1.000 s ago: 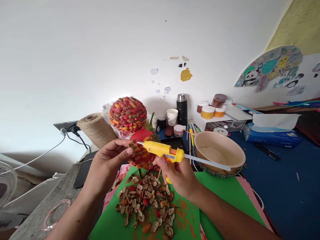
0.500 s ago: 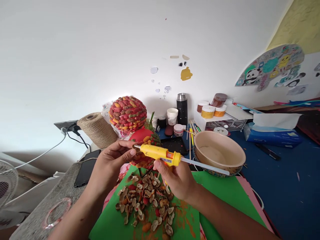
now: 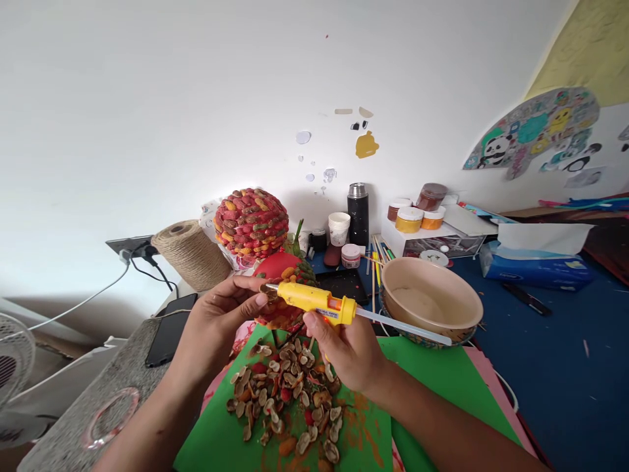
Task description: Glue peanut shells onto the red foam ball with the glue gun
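Yellow, the hot-glue gun (image 3: 309,297) is gripped by the right hand (image 3: 346,351), nozzle (image 3: 272,287) toward nine o'clock, apparently to reach the peanut shell (image 3: 268,295) pinched by the left hand (image 3: 228,311), above loose shells (image 3: 293,380) at six o'clock.

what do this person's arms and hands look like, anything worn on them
The left hand and right hand are bare, with no gloves, rings or watch showing. Both forearms are uncovered, no sleeves in view. The left one has a small spot.
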Demonstrator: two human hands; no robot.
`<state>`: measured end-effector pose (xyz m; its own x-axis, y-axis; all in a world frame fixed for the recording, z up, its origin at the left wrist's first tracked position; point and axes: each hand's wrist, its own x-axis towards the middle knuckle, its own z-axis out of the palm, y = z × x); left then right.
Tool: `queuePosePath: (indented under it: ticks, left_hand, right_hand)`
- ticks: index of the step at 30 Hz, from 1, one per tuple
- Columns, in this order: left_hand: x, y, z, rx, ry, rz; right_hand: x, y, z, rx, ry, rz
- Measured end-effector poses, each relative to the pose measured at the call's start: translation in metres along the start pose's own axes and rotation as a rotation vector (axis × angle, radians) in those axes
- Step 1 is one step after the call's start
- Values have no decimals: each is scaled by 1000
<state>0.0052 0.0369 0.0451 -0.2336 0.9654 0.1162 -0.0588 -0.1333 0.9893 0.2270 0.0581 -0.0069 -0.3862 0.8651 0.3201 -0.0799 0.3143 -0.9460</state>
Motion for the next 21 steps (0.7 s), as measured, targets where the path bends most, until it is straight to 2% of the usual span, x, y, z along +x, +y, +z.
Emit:
queuePosePath:
  ticks: [21]
  left_hand:
    - [-1,-2,-2,86,4,36]
  right_hand:
    - [2,-5,0,-55,-16,-68]
